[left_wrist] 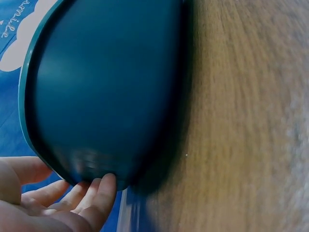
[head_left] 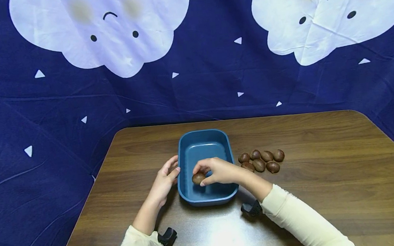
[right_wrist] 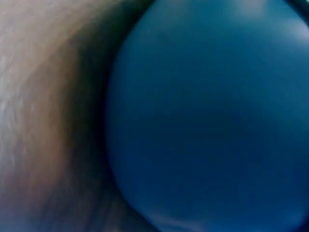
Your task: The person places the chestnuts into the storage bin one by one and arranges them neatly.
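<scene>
A blue rectangular plastic bin (head_left: 210, 200) stands on the wooden table. Inside its walls my right hand (head_left: 220, 170) pinches a brown chestnut (head_left: 198, 178) between thumb and fingers. My left hand (head_left: 163, 182) rests against the bin's left side; the left wrist view shows its fingers (left_wrist: 104, 193) touching the outer wall. To the right of the bin lies a group of several loose chestnuts (head_left: 259, 165). In the right wrist view the bin's wall (right_wrist: 207, 111) fills most of the picture, and the hand and chestnut are hidden there.
The brown wooden table (head_left: 332, 173) has rounded far corners. Behind it hangs a dark blue cloth (head_left: 214, 85) with white clouds. Black wrist devices (head_left: 167, 237) are worn at both sleeve cuffs, close to the tabletop.
</scene>
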`<state>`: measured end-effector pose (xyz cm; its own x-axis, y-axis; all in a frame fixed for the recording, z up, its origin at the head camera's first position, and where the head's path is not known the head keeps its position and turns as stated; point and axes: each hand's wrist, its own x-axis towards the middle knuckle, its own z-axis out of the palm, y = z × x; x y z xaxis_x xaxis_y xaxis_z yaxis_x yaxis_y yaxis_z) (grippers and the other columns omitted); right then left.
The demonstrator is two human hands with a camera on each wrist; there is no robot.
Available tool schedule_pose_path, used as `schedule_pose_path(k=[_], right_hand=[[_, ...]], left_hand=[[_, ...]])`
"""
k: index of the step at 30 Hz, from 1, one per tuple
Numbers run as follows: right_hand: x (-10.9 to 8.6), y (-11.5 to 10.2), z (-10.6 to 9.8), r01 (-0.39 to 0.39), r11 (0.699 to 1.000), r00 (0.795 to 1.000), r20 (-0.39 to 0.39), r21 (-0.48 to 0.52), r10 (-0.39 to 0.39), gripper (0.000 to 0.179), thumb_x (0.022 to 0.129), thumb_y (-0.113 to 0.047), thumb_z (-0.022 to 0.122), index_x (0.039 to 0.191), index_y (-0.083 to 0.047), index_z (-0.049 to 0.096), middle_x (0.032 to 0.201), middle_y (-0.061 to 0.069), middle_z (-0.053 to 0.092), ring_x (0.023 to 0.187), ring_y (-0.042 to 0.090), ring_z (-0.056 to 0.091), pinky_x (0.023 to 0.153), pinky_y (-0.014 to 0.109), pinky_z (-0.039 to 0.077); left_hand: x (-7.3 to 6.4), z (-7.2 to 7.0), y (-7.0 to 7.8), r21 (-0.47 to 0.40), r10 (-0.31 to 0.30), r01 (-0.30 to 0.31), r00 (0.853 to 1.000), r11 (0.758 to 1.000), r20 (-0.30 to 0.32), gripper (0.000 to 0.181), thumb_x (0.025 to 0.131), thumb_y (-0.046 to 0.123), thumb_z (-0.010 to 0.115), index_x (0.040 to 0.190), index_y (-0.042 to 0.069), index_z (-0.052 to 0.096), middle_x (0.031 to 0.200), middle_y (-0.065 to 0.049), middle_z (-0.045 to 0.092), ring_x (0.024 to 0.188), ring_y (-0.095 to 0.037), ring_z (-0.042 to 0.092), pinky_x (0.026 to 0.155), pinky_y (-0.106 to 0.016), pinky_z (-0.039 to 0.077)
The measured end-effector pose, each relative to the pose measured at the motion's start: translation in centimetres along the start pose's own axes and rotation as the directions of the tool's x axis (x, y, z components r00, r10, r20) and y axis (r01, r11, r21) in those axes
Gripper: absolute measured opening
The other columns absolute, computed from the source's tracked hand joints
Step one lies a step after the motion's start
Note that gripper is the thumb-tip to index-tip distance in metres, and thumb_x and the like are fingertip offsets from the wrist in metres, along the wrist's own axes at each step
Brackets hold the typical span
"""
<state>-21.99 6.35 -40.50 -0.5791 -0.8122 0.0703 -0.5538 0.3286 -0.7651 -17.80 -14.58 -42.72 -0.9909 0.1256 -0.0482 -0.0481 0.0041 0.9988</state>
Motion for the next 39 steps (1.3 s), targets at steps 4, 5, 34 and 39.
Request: schedule_pose_path(k=[4,5,34,39], right_hand=[[0.5,0.4,0.8,-0.026,0.999,0.998,0.058,0.031,0.024,0.030,0.075,-0.005,0.072,0.101,-0.010,0.059,0.099,-0.003,0.062,0.094,0.006,0.056,0.081,0.021,0.043],[0.6,0.5,0.9,-0.028,0.999,0.997,0.071,0.036,0.025,0.030,0.074,-0.004,0.072,0.101,-0.010,0.059,0.099,-0.003,0.062,0.094,0.006,0.055,0.081,0.021,0.043],[0.7,0.8,1.6,-0.039,0.999,0.997,0.069,0.008,0.039,0.042,0.077,-0.007,0.070,0.114,-0.002,0.052,0.108,0.009,0.059,0.098,0.019,0.056,0.082,0.025,0.043],[0.7,0.5,1.2,0.003,0.998,1.000,-0.022,0.059,-0.002,0.050,0.078,-0.011,0.070,0.121,-0.001,0.046,0.112,0.012,0.057,0.102,0.023,0.054,0.083,0.026,0.043]], left_hand=[[0.0,0.0,0.0,-0.004,0.001,-0.001,1.000,1.000,-0.001,0.043,0.093,0.005,0.042,0.135,0.005,0.035,0.133,-0.021,0.040,0.116,-0.034,0.042,0.087,-0.045,0.039],[0.0,0.1,0.0,-0.006,-0.001,0.001,1.000,1.000,-0.001,0.043,0.093,0.005,0.042,0.135,0.006,0.035,0.133,-0.021,0.040,0.116,-0.034,0.042,0.087,-0.045,0.039],[0.0,0.1,-0.1,-0.010,-0.004,0.004,1.000,1.000,0.013,0.042,0.094,0.006,0.042,0.135,0.006,0.035,0.133,-0.020,0.040,0.115,-0.032,0.043,0.086,-0.043,0.040],[0.0,0.0,0.0,0.001,-0.006,0.006,1.000,1.000,0.016,0.043,0.094,0.007,0.042,0.136,0.006,0.034,0.133,-0.020,0.039,0.116,-0.034,0.042,0.087,-0.046,0.038]])
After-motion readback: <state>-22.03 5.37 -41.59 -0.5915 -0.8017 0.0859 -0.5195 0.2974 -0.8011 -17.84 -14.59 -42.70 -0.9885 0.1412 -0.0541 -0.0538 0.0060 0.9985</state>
